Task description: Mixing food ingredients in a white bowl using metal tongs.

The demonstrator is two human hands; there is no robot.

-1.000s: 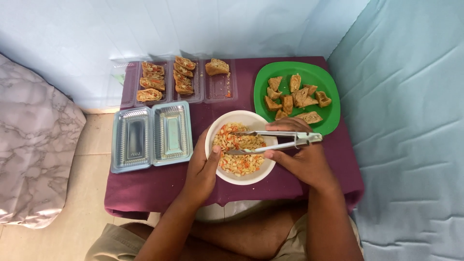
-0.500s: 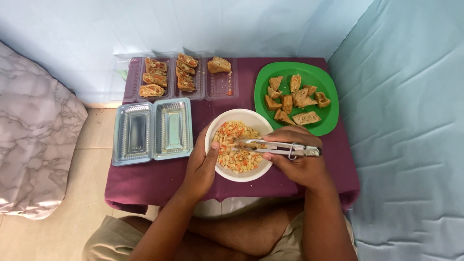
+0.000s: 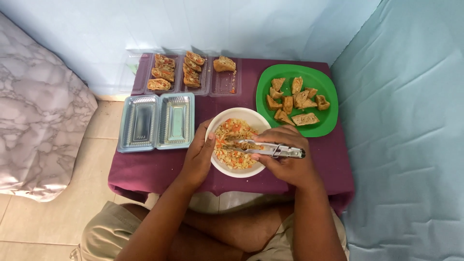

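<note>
L hand gripping rim of white bowl; R hand clenched on metal tongs, tips in veg mix inside bowl. Green plate just right of bowl.

- I see a white bowl holding a yellow mix flecked with orange.
- The tongs are shiny silver.
- The plate at the worktop's far right corner is bright green, its pieces golden-brown.
- The cloth is plum purple.
- The empty trays are clear, tinted pale blue.
- The blanket is grey-white marbled.
</note>
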